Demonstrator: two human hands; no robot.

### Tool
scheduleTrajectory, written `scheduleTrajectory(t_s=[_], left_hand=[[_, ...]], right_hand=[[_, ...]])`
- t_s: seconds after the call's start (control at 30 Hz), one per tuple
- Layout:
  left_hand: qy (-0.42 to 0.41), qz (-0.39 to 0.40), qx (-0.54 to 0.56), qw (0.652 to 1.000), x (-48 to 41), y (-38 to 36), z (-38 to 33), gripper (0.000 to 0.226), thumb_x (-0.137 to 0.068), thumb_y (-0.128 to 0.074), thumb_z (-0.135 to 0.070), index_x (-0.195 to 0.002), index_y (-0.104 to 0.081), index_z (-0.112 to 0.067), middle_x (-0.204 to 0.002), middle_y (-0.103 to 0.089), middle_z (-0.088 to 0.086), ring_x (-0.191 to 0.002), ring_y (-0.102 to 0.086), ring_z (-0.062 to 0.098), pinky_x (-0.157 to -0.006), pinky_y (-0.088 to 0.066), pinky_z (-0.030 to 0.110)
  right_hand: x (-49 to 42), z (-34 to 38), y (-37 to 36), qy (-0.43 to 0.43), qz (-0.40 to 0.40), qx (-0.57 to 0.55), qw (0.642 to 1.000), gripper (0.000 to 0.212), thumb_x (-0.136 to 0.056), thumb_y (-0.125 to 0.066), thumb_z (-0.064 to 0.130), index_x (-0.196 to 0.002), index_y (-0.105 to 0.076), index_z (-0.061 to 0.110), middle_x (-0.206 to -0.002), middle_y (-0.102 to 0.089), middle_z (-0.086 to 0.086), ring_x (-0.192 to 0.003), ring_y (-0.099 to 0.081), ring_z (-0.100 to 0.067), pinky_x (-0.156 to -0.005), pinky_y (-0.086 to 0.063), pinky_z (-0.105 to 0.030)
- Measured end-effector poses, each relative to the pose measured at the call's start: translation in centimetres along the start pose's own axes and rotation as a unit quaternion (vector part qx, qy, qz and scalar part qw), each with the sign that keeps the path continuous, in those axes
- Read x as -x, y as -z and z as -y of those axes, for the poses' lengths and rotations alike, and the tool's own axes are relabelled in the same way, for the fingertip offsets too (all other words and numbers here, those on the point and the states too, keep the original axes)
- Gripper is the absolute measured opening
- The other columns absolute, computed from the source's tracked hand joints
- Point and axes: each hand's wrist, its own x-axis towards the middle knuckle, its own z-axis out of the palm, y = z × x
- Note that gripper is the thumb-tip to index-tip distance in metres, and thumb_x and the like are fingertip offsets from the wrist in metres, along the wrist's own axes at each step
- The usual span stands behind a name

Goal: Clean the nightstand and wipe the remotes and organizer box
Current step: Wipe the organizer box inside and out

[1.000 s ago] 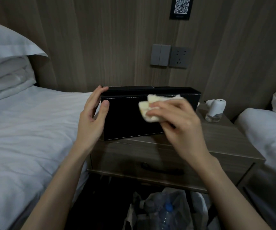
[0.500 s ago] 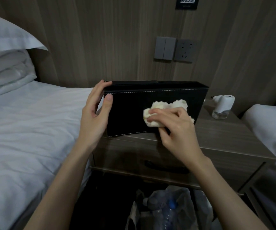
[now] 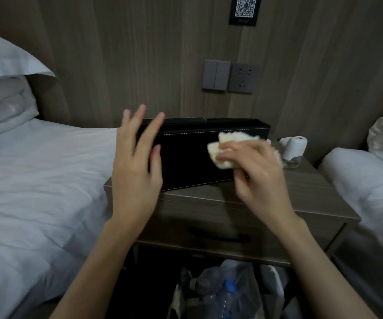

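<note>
So, right hand bunched around cloth, pressing it on box front to wipe. Left hand fingers spread, holding nothing, hovering at box's left end, probably ready to steady it. Box sits on nightstand, between hands. No remotes visible.

Wall: vertical wood-grain panelling, grey-brown, dimly lit. Mounted on it are a double grey switch, a socket just right of the switch, and a dark QR-code plaque at the top edge. White-sheeted bed with stacked pillows at left; second white bed at right.
</note>
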Motion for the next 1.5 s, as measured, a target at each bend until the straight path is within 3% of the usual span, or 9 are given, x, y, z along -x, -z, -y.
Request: scheduleTrajectory(t_s=[0.1,0.23,0.37,0.5,0.63,0.87,0.97,1.13,1.5], left_hand=[[-0.066,0.04,-0.029,0.997,-0.5,-0.7,-1.8,0.05,-0.094,-0.051,0.004,-0.141,-0.047,-0.01,-0.151,-0.039,0.007,-0.147,-0.022,0.024,-0.122,-0.012,0.04],[-0.068,0.107,-0.069,0.989,-0.7,-2.6,-2.7,0.049,-0.099,-0.047,-0.011,-0.147,-0.038,-0.012,-0.153,-0.037,0.005,-0.148,-0.019,0.022,-0.122,-0.004,0.034],[-0.052,0.125,-0.124,0.983,-1.0,-4.2,-3.2,0.051,-0.098,-0.041,-0.018,-0.148,-0.035,-0.013,-0.153,-0.037,0.007,-0.148,-0.018,0.026,-0.12,0.003,0.038],[-0.047,0.122,-0.178,0.975,-1.3,-5.3,-3.8,0.055,-0.09,-0.044,-0.013,-0.145,-0.04,-0.013,-0.136,-0.052,0.009,-0.141,-0.033,0.028,-0.118,0.006,0.046],[-0.038,0.103,-0.2,0.974,-1.8,-6.1,-3.9,0.046,-0.088,-0.046,-0.014,-0.134,-0.054,-0.015,-0.114,-0.058,0.008,-0.119,-0.048,0.024,-0.119,0.004,0.046],[-0.037,0.081,-0.167,0.982,-2.0,-6.4,-3.5,0.032,-0.095,-0.051,-0.016,-0.127,-0.057,-0.019,-0.106,-0.057,0.003,-0.111,-0.046,0.02,-0.118,0.011,0.033],[-0.044,0.08,-0.158,0.983,-2.1,-6.2,-3.4,0.033,-0.094,-0.053,-0.013,-0.126,-0.058,-0.018,-0.105,-0.056,0.004,-0.109,-0.046,0.021,-0.118,0.012,0.032],[-0.052,0.074,-0.137,0.986,-2.2,-5.9,-2.6,0.032,-0.094,-0.054,-0.012,-0.125,-0.06,-0.019,-0.103,-0.056,0.002,-0.109,-0.044,0.019,-0.118,0.014,0.029],[-0.036,0.083,-0.057,0.994,-3.4,-3.2,1.0,0.028,-0.093,-0.052,-0.023,-0.116,-0.067,-0.026,-0.093,-0.049,-0.012,-0.104,-0.038,0.002,-0.115,0.014,0.021]], right_hand=[[-1.4,-1.3,0.4,0.012,-0.073,0.021,0.997,0.029,-0.084,-0.059,-0.008,-0.104,-0.072,0.008,-0.12,-0.067,0.001,-0.108,-0.056,-0.03,-0.098,-0.043,-0.033],[-1.5,-2.4,-1.5,-0.028,-0.036,0.009,0.999,0.04,-0.078,-0.063,-0.012,-0.108,-0.071,0.013,-0.124,-0.065,0.006,-0.114,-0.052,-0.026,-0.104,-0.037,-0.022],[-0.4,-2.0,-2.7,-0.051,-0.035,-0.025,0.998,0.036,-0.079,-0.062,-0.01,-0.103,-0.072,0.015,-0.124,-0.065,0.009,-0.118,-0.047,-0.021,-0.104,-0.038,-0.025],[0.9,-1.7,-2.6,-0.048,0.042,-0.027,0.998,0.034,-0.08,-0.062,-0.01,-0.1,-0.071,0.016,-0.122,-0.066,0.01,-0.118,-0.048,-0.022,-0.103,-0.041,-0.029],[1.6,-1.4,-1.5,-0.066,0.172,-0.016,0.983,0.037,-0.086,-0.06,0.0,-0.114,-0.065,0.024,-0.132,-0.058,0.014,-0.12,-0.042,-0.015,-0.104,-0.021,-0.006],[2.7,-2.1,-1.2,-0.08,0.28,-0.026,0.956,0.037,-0.088,-0.048,0.005,-0.113,-0.064,0.026,-0.123,-0.063,0.013,-0.113,-0.048,-0.014,-0.099,-0.041,-0.033],[2.2,-1.8,-0.1,-0.078,0.21,-0.024,0.974,0.031,-0.085,-0.046,0.012,-0.107,-0.067,0.02,-0.111,-0.067,0.005,-0.102,-0.055,-0.018,-0.091,-0.045,-0.038],[0.8,-1.7,1.5,-0.017,-0.079,0.05,0.995,0.032,-0.084,-0.053,-0.002,-0.109,-0.071,0.007,-0.118,-0.066,-0.007,-0.105,-0.057,-0.03,-0.094,-0.044,-0.037],[0.3,-0.8,-2.5,-0.012,0.033,0.045,0.998,0.042,-0.088,-0.051,0.004,-0.124,-0.064,0.022,-0.142,-0.052,0.004,-0.119,-0.04,-0.024,-0.105,-0.032,-0.041]])
